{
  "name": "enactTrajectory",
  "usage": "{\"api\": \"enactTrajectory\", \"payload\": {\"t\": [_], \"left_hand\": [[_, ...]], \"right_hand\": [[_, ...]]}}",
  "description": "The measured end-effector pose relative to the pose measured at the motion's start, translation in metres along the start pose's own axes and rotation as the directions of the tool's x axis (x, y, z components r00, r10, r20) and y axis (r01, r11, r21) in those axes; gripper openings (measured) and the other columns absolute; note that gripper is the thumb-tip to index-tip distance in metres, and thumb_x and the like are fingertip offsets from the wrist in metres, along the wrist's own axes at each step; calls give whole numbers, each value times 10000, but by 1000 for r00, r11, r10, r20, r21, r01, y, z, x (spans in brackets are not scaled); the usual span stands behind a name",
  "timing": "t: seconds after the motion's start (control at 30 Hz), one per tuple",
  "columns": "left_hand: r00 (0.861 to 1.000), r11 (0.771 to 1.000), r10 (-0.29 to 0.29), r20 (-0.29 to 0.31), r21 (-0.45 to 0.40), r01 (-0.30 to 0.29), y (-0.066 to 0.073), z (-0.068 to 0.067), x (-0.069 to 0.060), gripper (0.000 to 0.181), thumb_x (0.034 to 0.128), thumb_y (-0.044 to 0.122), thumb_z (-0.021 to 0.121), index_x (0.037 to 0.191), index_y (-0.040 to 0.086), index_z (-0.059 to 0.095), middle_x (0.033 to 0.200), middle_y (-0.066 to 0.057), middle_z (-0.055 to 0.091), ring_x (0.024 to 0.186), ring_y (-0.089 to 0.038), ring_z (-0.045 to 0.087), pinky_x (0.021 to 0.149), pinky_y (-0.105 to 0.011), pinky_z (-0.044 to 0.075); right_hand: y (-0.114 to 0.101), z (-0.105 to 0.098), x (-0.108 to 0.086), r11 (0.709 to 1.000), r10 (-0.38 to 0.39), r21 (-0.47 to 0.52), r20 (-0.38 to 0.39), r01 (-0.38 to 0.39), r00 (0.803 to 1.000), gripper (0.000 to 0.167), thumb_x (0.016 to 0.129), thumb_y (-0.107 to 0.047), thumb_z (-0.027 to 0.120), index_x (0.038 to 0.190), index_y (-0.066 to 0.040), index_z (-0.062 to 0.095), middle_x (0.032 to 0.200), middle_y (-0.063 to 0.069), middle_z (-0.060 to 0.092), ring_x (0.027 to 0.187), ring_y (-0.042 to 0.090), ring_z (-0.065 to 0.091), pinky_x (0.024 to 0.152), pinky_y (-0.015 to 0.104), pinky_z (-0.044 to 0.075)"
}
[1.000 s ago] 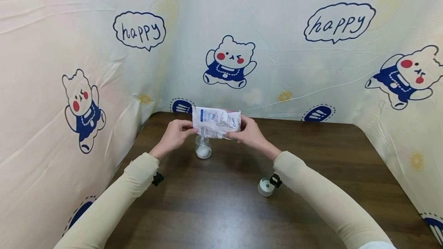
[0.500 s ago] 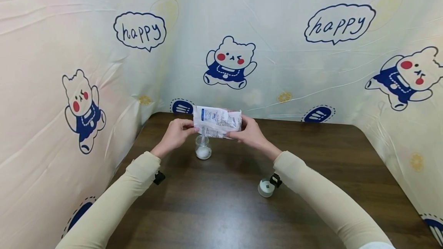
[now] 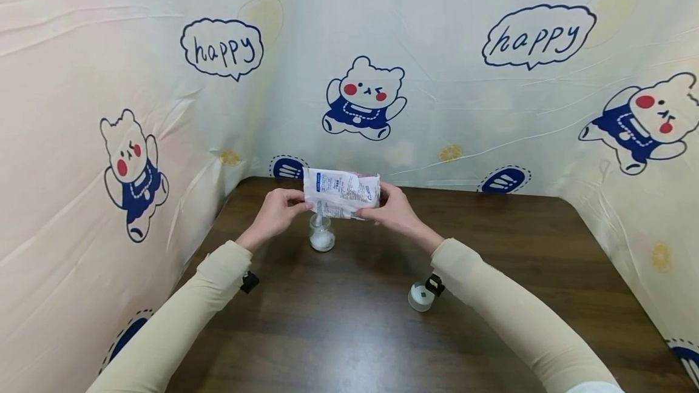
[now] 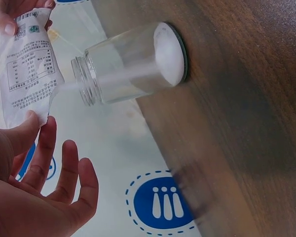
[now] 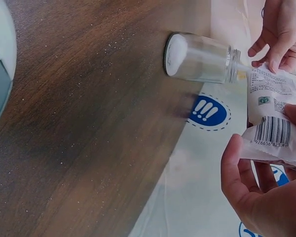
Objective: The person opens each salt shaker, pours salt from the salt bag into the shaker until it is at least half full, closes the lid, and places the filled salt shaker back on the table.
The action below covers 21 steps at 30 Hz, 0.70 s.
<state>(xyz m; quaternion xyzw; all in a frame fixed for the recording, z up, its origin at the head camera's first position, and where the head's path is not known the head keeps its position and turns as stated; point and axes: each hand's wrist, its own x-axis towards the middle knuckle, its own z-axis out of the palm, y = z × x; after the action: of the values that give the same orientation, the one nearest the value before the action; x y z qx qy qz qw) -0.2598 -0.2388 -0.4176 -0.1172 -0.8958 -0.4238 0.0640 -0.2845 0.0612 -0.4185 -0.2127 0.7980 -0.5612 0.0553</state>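
A printed white packet (image 3: 341,194) is held in the air just above an upright, screw-necked glass jar (image 4: 121,54). The left hand (image 3: 275,211) has its grip on one corner of the packet, pinched between thumb and forefinger, while the other fingers stand bent and clear of it. The right hand (image 3: 395,205) grasps the opposite, barcoded end, thumb in front and fingers behind. From the packet's edge near the left thumb, a thin white stream (image 4: 67,87) falls into the mouth of the jar; packet and jar are apart. White granules (image 4: 168,57) cover the jar's bottom. The jar stands on a dark wood-grain surface (image 3: 327,338), where tiny white specks lie scattered (the right wrist view shows them best). A round white lid (image 3: 420,298) sits near the right sleeve (image 3: 459,265). Behind hangs a pale curtain (image 3: 431,41) printed with bears.
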Motion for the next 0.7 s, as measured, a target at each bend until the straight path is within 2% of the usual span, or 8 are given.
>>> {"api": "enactTrajectory", "payload": {"t": [0.33, 0.47, 0.6, 0.7], "left_hand": [[1000, 1000, -9, 7, -1, 9, 2, 3, -1, 141, 977, 54, 760, 1104, 17, 809, 1104, -124, 772, 893, -287, 619, 736, -376, 472], [1000, 1000, 4, 4, 2, -4, 3, 4, 1, 138, 977, 55, 761, 1101, 18, 809, 1086, -119, 774, 880, -289, 615, 729, -372, 468], [1000, 1000, 23, -1, 7, -23, 1, 4, 5, 130, 981, 67, 760, 1091, 20, 812, 1063, -108, 777, 859, -271, 607, 720, -377, 464], [1000, 999, 31, -2, 10, -31, 1, 3, 6, 124, 981, 78, 764, 1080, 25, 816, 1055, -100, 779, 845, -254, 603, 709, -373, 460]], "right_hand": [[3, -2, -2, 1000, 10, 3, 5, -10, 1000, 576, 874, -177, 890, 1382, -181, 618, 1203, 60, 690, 955, 300, 668, 643, 411, 602], [2, -3, -2, 1000, 11, 3, 0, -11, 1000, 575, 879, -181, 888, 1386, -201, 618, 1203, 49, 689, 960, 300, 669, 641, 410, 600], [0, -4, -2, 1000, 10, 5, -2, -10, 1000, 586, 887, -199, 882, 1405, -220, 608, 1223, 44, 680, 982, 304, 665, 692, 496, 608], [0, -5, -2, 1000, 4, -2, -3, -4, 1000, 598, 890, -202, 878, 1418, -222, 598, 1237, 48, 674, 992, 305, 663, 692, 481, 610]]}}
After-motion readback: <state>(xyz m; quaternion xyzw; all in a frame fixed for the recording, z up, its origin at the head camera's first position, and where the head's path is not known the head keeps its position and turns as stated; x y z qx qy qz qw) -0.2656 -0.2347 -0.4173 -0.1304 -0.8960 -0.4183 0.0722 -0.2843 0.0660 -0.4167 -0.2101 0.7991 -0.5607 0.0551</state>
